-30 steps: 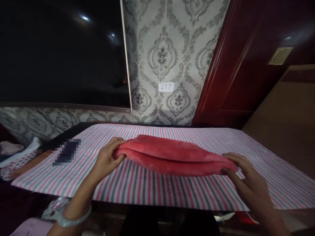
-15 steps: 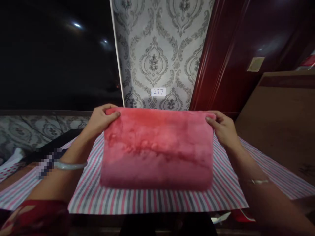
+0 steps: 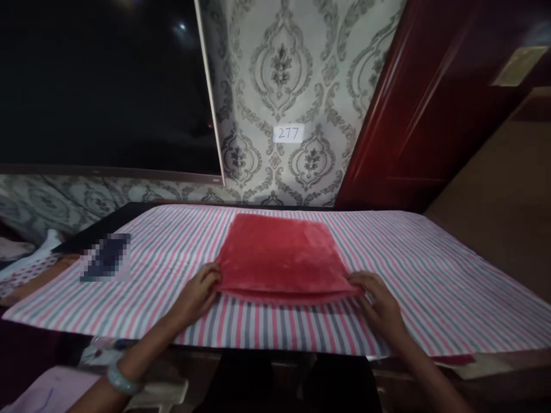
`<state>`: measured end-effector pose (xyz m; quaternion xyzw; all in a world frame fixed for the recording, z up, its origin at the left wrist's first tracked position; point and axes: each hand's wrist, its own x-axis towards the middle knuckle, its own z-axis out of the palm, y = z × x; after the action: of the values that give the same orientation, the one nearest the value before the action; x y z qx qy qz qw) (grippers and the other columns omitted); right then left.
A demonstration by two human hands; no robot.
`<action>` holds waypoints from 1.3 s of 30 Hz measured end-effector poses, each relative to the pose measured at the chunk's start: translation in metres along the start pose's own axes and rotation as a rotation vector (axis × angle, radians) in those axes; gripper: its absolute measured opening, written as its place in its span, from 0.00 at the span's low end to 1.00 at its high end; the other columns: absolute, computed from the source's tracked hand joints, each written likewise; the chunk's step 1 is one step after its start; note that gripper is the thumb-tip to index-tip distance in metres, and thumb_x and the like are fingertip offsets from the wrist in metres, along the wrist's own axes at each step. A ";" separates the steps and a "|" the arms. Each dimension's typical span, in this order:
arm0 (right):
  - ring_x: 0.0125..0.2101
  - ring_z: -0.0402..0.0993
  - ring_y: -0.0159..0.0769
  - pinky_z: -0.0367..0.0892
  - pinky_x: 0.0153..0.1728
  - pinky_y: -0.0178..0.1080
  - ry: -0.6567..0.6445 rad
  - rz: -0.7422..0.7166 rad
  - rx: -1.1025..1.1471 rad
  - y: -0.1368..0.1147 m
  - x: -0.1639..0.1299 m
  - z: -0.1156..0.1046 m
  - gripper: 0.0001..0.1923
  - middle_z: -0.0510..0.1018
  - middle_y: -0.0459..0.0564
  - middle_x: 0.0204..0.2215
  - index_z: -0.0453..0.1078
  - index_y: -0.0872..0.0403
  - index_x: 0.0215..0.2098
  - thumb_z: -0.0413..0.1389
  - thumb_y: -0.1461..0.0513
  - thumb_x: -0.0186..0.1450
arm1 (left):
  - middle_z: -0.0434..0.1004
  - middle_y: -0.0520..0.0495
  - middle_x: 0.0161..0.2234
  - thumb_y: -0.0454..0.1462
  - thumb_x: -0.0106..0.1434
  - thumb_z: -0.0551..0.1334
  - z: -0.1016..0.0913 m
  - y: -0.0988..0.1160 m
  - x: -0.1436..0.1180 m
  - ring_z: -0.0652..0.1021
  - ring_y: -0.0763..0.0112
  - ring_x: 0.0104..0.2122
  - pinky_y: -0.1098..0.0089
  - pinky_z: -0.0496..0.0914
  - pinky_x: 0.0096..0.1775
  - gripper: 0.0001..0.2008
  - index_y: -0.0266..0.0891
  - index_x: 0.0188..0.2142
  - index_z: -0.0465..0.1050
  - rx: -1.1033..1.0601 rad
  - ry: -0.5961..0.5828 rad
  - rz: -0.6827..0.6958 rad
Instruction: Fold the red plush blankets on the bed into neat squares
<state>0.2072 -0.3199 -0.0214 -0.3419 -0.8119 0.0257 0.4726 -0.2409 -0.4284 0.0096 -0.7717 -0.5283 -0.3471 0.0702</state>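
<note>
A folded red plush cloth lies on the striped tablecloth, its far part flat. Along its near edge the layers part slightly, showing a dark gap between them. My left hand pinches the near left corner, fingers curled over the edge. At the near right corner, my right hand grips the cloth between thumb and fingers. The near edge is stretched between both hands, just above or on the tablecloth; which of these I cannot tell.
A large black screen stands at the back left. Behind the table are patterned wallpaper and a paper label reading 277. A brown cardboard box stands at the right. A blurred-out dark item lies on the left.
Both hands have come down with the red cloth. It hung upright in front of me by its upper corners; now it lies on the tablecloth, held at the near corners.
</note>
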 end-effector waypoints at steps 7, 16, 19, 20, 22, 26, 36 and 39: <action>0.43 0.78 0.45 0.74 0.44 0.47 -0.107 0.012 0.045 -0.009 0.005 -0.019 0.10 0.82 0.51 0.38 0.76 0.48 0.39 0.54 0.55 0.69 | 0.71 0.41 0.47 0.36 0.63 0.57 -0.008 0.011 -0.014 0.76 0.62 0.47 0.64 0.73 0.45 0.05 0.41 0.39 0.69 -0.218 0.118 -0.254; 0.63 0.63 0.45 0.60 0.62 0.53 -0.520 -0.166 0.049 -0.090 0.135 0.097 0.25 0.70 0.54 0.62 0.63 0.48 0.65 0.50 0.54 0.71 | 0.79 0.49 0.32 0.46 0.57 0.61 0.017 0.002 0.036 0.79 0.61 0.34 0.64 0.71 0.37 0.19 0.40 0.45 0.73 -0.275 0.051 -0.696; 0.68 0.53 0.47 0.53 0.66 0.52 -0.678 -0.175 -0.058 -0.095 0.177 0.146 0.31 0.60 0.56 0.68 0.55 0.52 0.69 0.50 0.53 0.71 | 0.81 0.45 0.40 0.42 0.57 0.60 0.024 0.002 0.040 0.79 0.59 0.41 0.62 0.71 0.44 0.15 0.41 0.43 0.74 -0.263 0.094 -0.627; 0.69 0.50 0.48 0.52 0.66 0.52 -0.694 -0.133 -0.113 -0.094 0.187 0.160 0.33 0.57 0.57 0.69 0.54 0.54 0.70 0.50 0.52 0.71 | 0.81 0.44 0.42 0.41 0.57 0.59 0.024 0.002 0.040 0.79 0.58 0.42 0.61 0.71 0.46 0.14 0.41 0.42 0.74 -0.259 0.107 -0.597; 0.70 0.46 0.49 0.49 0.66 0.53 -0.692 -0.003 -0.229 -0.089 0.197 0.184 0.33 0.54 0.59 0.70 0.52 0.57 0.71 0.48 0.52 0.72 | 0.80 0.43 0.43 0.39 0.56 0.59 0.025 0.001 0.040 0.78 0.58 0.44 0.60 0.69 0.49 0.12 0.41 0.40 0.74 -0.253 0.124 -0.543; 0.68 0.51 0.50 0.47 0.66 0.55 -0.634 0.159 -0.380 -0.072 0.180 0.216 0.30 0.58 0.61 0.68 0.55 0.58 0.69 0.45 0.53 0.74 | 0.78 0.49 0.35 0.40 0.56 0.61 0.025 -0.009 0.044 0.76 0.66 0.33 0.66 0.70 0.39 0.09 0.41 0.36 0.74 -0.483 0.112 -0.639; 0.66 0.56 0.49 0.49 0.65 0.55 -0.472 0.086 -0.334 -0.055 0.156 0.232 0.28 0.63 0.59 0.66 0.60 0.58 0.67 0.43 0.53 0.74 | 0.72 0.54 0.18 0.36 0.47 0.68 0.052 -0.078 0.122 0.72 0.75 0.17 0.74 0.65 0.25 0.11 0.37 0.32 0.75 -1.139 -0.014 -0.993; 0.66 0.57 0.49 0.50 0.65 0.54 -0.463 0.092 -0.322 -0.055 0.155 0.232 0.27 0.64 0.59 0.66 0.61 0.57 0.67 0.43 0.54 0.74 | 0.76 0.50 0.21 0.36 0.43 0.71 0.064 -0.088 0.150 0.77 0.69 0.22 0.70 0.71 0.30 0.12 0.36 0.29 0.76 -1.219 -0.044 -0.977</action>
<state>-0.0537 -0.2066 -0.0128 -0.4341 -0.8754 -0.0046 0.2126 -0.2573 -0.2452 0.0299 -0.3607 -0.5256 -0.5521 -0.5374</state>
